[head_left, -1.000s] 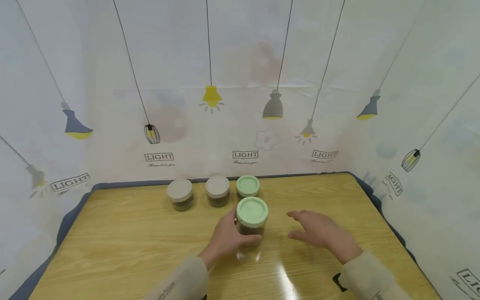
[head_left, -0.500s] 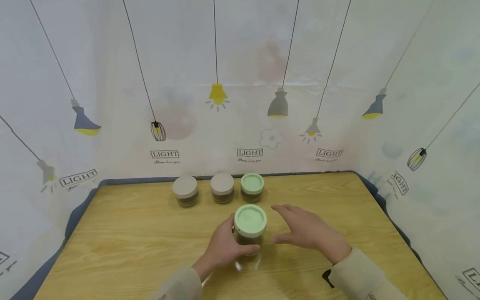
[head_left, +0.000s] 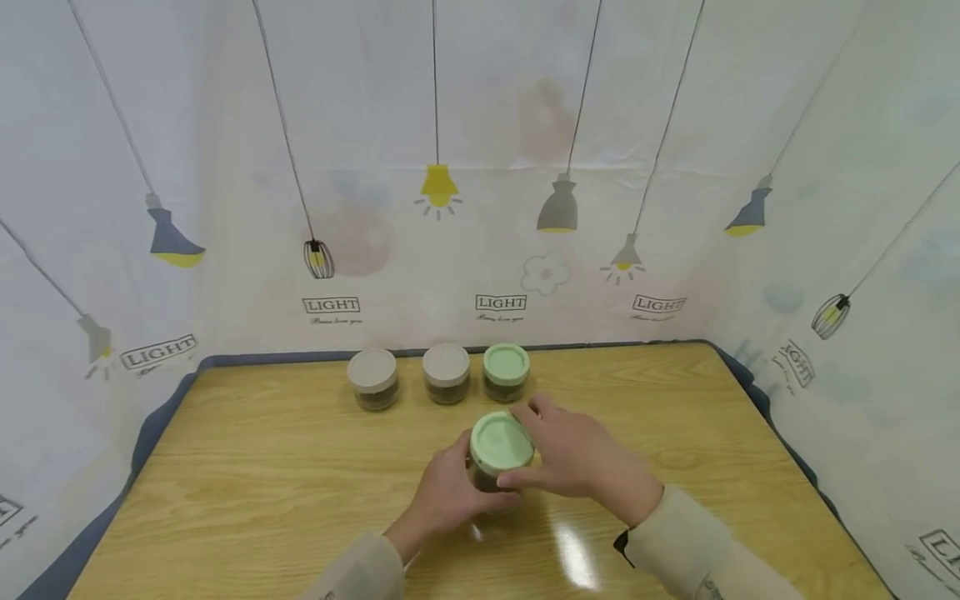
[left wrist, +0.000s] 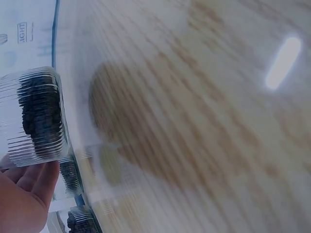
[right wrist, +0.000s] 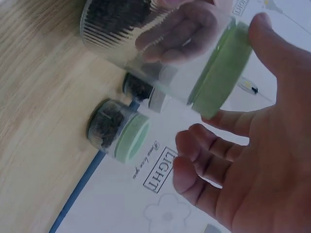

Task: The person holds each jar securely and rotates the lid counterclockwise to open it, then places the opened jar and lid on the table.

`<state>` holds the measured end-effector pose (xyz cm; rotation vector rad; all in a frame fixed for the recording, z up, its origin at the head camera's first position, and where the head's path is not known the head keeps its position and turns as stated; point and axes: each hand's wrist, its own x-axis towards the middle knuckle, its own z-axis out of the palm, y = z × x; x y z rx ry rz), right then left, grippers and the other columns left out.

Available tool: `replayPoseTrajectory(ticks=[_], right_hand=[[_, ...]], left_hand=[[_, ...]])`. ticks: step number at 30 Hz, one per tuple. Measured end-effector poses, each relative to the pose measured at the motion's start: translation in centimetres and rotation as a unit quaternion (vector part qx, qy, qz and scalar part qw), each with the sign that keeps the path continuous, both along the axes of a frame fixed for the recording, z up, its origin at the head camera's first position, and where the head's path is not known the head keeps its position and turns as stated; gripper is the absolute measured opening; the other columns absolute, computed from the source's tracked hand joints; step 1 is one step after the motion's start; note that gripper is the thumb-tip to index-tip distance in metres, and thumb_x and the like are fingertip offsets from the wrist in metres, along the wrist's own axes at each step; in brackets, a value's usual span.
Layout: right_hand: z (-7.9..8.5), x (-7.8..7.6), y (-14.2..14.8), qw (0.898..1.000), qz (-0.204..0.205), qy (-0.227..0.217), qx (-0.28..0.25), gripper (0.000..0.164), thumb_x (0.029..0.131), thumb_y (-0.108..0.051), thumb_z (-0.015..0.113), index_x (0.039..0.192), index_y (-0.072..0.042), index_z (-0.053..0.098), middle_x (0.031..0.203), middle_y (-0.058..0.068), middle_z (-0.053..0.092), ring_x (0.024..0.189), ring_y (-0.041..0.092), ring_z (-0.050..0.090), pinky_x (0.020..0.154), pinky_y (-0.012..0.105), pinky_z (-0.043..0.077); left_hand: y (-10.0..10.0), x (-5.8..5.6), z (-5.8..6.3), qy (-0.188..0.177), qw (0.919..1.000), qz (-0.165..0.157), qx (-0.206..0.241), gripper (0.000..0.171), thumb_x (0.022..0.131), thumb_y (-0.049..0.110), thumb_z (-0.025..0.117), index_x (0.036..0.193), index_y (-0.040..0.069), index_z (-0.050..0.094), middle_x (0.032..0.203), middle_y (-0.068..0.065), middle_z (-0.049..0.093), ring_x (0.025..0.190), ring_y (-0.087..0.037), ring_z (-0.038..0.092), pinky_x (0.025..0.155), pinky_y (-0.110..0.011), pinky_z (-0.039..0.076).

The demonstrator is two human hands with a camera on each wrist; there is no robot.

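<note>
A clear ribbed jar (left wrist: 41, 116) with dark contents and a light green lid (head_left: 501, 442) is in front of me, seemingly a little above the table. My left hand (head_left: 447, 493) grips the jar's glass body from the left, fingers behind and thumb in front. On the other side, my right hand (head_left: 581, 454) pinches the lid's rim between thumb and index finger. Its other fingers are half curled beside the lid in the right wrist view. The lid sits on the jar. Behind stands a smaller green-lidded jar (head_left: 506, 372), upright on the table.
Two jars with pale beige lids, one at the left (head_left: 373, 379) and one nearer the middle (head_left: 447, 374), stand in line with the smaller green-lidded jar near the wooden table's (head_left: 262, 467) back edge. A lamp-printed cloth (head_left: 480, 250) hangs behind and at both sides.
My right hand has moved left from beside the jar and taken hold of the lid's rim. My left hand has brought the gripped jar slightly nearer to me.
</note>
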<state>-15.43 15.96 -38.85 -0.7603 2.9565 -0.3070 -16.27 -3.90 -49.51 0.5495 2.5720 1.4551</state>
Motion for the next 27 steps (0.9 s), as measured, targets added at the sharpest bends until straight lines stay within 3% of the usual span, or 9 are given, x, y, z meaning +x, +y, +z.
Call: replayPoseTrajectory(ticks=[4, 8, 12, 17, 27], right_hand=[[-0.3, 0.1, -1.4, 0.999, -0.004, 0.025, 0.04, 0.089, 0.078, -0.075, 0.059, 0.14, -0.012, 0.046, 0.119, 0.013, 0.056, 0.085, 0.023, 0.063, 0.069, 0.039, 0.053], [-0.7, 0.4, -2.4, 0.996, -0.025, 0.049, 0.069, 0.087, 0.077, -0.079, 0.054, 0.136, -0.014, 0.047, 0.106, 0.01, 0.055, 0.07, 0.019, 0.059, 0.058, 0.035, 0.049], [-1.3, 0.8, -3.4, 0.993, -0.057, 0.079, 0.072, 0.085, 0.078, -0.081, 0.051, 0.129, -0.012, 0.05, 0.096, 0.009, 0.051, 0.058, 0.017, 0.052, 0.048, 0.032, 0.042], [-1.8, 1.1, -4.1, 0.985, -0.094, 0.126, 0.063, 0.085, 0.078, -0.08, 0.052, 0.122, -0.007, 0.054, 0.096, 0.012, 0.053, 0.055, 0.019, 0.05, 0.044, 0.032, 0.041], [-1.8, 1.0, -4.3, 0.988, -0.123, 0.093, 0.031, 0.082, 0.076, -0.079, 0.055, 0.124, -0.013, 0.053, 0.1, 0.012, 0.054, 0.057, 0.021, 0.051, 0.044, 0.032, 0.04]], left_hand=[[-0.1, 0.1, -0.1, 0.008, 0.9999, 0.002, -0.009, 0.095, 0.067, 0.06, 0.081, 0.144, 0.02, 0.042, 0.129, 0.007, 0.062, 0.119, -0.011, 0.059, 0.1, -0.039, 0.049], [0.0, 0.1, -0.5, 0.019, 0.9996, 0.003, -0.019, 0.096, 0.065, 0.065, 0.079, 0.142, 0.022, 0.044, 0.13, 0.007, 0.062, 0.119, -0.011, 0.059, 0.1, -0.037, 0.05], [0.1, 0.2, -0.6, 0.04, 0.9985, 0.008, -0.035, 0.095, 0.066, 0.062, 0.08, 0.142, 0.019, 0.044, 0.131, 0.003, 0.062, 0.118, -0.014, 0.061, 0.098, -0.037, 0.051], [0.4, 0.3, -0.6, 0.062, 0.9975, 0.014, -0.033, 0.093, 0.067, 0.054, 0.082, 0.143, 0.017, 0.043, 0.13, 0.0, 0.063, 0.116, -0.016, 0.062, 0.095, -0.037, 0.052], [0.6, 0.7, -0.2, 0.047, 0.9987, 0.018, 0.0, 0.092, 0.064, 0.047, 0.086, 0.14, 0.016, 0.044, 0.126, 0.0, 0.064, 0.112, -0.016, 0.063, 0.093, -0.035, 0.052]])
